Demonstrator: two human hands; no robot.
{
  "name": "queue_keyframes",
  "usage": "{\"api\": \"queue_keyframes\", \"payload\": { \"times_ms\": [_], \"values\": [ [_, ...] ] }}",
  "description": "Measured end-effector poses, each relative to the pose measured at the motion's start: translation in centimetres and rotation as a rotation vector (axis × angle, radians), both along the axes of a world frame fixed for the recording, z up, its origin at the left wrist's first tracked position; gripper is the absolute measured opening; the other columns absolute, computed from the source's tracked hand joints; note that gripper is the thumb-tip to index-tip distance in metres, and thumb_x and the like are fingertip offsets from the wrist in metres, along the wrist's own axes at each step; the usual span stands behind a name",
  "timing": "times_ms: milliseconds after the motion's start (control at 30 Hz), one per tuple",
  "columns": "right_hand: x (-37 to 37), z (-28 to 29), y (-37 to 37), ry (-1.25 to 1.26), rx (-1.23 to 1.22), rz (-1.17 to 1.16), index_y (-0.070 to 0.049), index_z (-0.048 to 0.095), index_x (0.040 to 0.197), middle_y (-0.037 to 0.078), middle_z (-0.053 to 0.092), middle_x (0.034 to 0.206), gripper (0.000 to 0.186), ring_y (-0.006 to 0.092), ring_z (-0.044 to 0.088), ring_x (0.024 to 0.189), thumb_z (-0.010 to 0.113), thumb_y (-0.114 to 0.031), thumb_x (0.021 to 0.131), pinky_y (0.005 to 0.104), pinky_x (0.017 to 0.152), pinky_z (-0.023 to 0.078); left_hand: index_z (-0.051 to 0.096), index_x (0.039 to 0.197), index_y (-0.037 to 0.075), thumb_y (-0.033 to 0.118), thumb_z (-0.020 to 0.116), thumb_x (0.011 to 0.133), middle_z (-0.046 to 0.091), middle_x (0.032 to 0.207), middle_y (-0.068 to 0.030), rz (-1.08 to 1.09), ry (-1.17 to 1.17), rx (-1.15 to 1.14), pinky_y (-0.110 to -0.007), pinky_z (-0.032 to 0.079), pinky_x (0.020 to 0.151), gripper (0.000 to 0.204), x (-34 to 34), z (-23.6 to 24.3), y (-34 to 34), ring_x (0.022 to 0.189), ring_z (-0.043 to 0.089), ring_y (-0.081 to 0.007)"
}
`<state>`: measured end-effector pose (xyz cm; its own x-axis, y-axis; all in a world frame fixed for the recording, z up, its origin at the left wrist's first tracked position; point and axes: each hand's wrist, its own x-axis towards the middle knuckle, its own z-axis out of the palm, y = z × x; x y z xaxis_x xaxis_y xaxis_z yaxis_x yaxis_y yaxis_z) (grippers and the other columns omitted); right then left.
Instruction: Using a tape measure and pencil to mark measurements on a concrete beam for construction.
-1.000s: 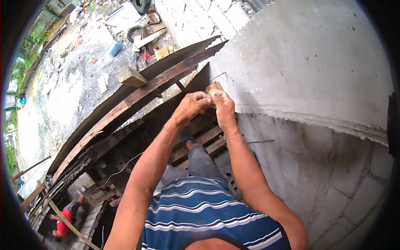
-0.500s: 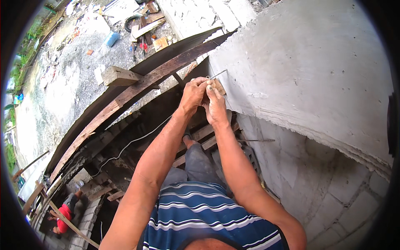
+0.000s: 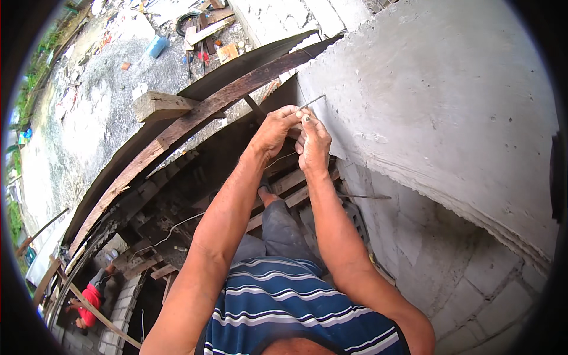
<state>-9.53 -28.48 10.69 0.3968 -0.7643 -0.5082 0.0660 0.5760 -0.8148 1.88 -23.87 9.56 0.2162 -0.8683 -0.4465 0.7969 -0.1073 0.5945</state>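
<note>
A thin metal rod point(image 3: 313, 102) juts from the grey concrete face point(image 3: 426, 89), and both my hands are raised close together at its near end. My left hand point(image 3: 275, 133) is closed, thumb and fingertips pinched right at the rod's tip. Beside it, my right hand point(image 3: 315, 145) is also closed, its thumb on top and its fingers curled inward. Whatever small thing lies between the fingertips is too hidden to name. A fine dark line runs down the concrete edge toward the rod.
A long curved timber point(image 3: 171, 139) with a wooden block point(image 3: 163, 106) crosses on the left. Below are planks point(image 3: 290, 180), a pale cable point(image 3: 171, 234) and a dark space. Another rod point(image 3: 367, 196) protrudes lower right. A person in red point(image 3: 92, 305) is far lower left. Rubble and a blue container point(image 3: 157, 46) lie beyond.
My right hand has turned and curled its fingers more. The small brown wooden piece beside its thumb no longer shows there. Both hands stay at the rod's near end.
</note>
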Motion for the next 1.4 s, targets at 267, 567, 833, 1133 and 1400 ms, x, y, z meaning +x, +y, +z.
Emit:
{"api": "queue_keyframes", "payload": {
  "times_ms": [267,567,833,1133,1400],
  "values": [
    [1.2,-0.7,-0.2,0.169,-0.423,-0.064,0.007,0.072,0.101,0.005,0.068,0.091,0.020,0.0144,0.060,0.080,0.064,-0.011,0.096,0.0296,0.073,0.051,0.063,0.116,0.001,0.015,0.068,0.096,0.069,0.104,-0.0058,0.076,-0.040,0.044,-0.028,0.054,0.079,0.024,0.3,0.1,0.1,0.091,0.065,-0.0126],
    [1.4,-1.5,-0.3,0.378,-0.658,-0.114,0.005,0.068,0.101,0.009,0.071,0.100,0.019,0.0135,0.064,0.090,0.064,-0.013,0.097,0.0286,0.083,0.053,0.062,0.117,0.001,0.008,0.071,0.091,0.068,0.107,-0.0071,0.093,-0.074,0.065,-0.026,0.055,0.083,0.028,1.0,0.3,0.1,0.096,0.065,-0.0127],
    [0.8,-1.2,-0.7,0.309,-0.544,-0.163,0.003,0.065,0.100,0.003,0.063,0.079,0.021,0.0093,0.055,0.065,0.065,-0.018,0.097,0.0264,0.060,0.048,0.061,0.118,0.001,0.006,0.070,0.090,0.068,0.107,-0.0062,0.048,-0.133,0.102,-0.028,0.056,0.083,0.030,1.1,0.5,0.0,0.097,0.066,-0.0139],
    [1.2,1.0,-0.1,0.031,-0.089,-0.078,-0.003,0.061,0.099,-0.005,0.043,0.064,0.019,0.0040,0.036,0.049,0.067,-0.021,0.095,0.0218,0.043,0.031,0.063,0.117,-0.002,0.005,0.071,0.090,0.070,0.106,-0.0099,0.013,-0.092,0.087,-0.029,0.056,0.081,0.029,1.7,1.6,0.7,0.096,0.068,-0.0161],
    [0.0,0.0,-1.4,-0.272,0.140,0.042,-0.008,0.061,0.095,-0.007,0.037,0.061,0.015,0.0049,0.034,0.050,0.064,-0.022,0.094,0.0223,0.045,0.031,0.063,0.115,-0.003,0.005,0.071,0.090,0.070,0.103,-0.0099,0.072,0.012,0.057,-0.030,0.057,0.079,0.028,2.1,1.2,1.1,0.093,0.068,-0.0168]
  ]
}}
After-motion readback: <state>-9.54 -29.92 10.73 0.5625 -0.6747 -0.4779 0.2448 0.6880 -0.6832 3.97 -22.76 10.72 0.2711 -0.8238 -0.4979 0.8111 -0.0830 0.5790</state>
